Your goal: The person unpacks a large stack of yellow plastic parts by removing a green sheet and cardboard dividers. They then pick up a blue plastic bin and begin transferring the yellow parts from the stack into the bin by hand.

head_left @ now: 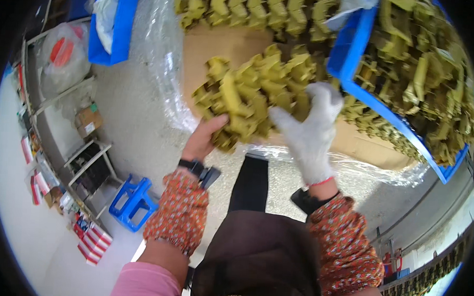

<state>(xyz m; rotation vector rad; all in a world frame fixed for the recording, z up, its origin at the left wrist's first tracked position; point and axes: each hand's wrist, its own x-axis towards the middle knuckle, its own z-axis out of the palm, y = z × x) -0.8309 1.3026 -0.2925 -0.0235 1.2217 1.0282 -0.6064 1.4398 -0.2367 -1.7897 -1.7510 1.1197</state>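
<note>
A cluster of olive-yellow bent metal brackets (244, 93), packed side by side, is between my two hands above a cardboard sheet (215, 44). My left hand (201, 138), bare, grips the cluster's near left end with the thumb on top. In a white glove, my right hand (312, 130) clasps its right end, thumb and fingers curled about the outer pieces. The undersides of the brackets and some fingertips are hidden. Beyond the cluster, more brackets of the same kind (253, 8) stand in rows on the cardboard.
At the right, a tilted blue crate (351, 65) full of brackets rests over further rows. Clear plastic film (168, 76) edges the cardboard. On the left are a blue bin (111, 52), a metal rack (64, 95) with bags and a box, and a blue stool (134, 204).
</note>
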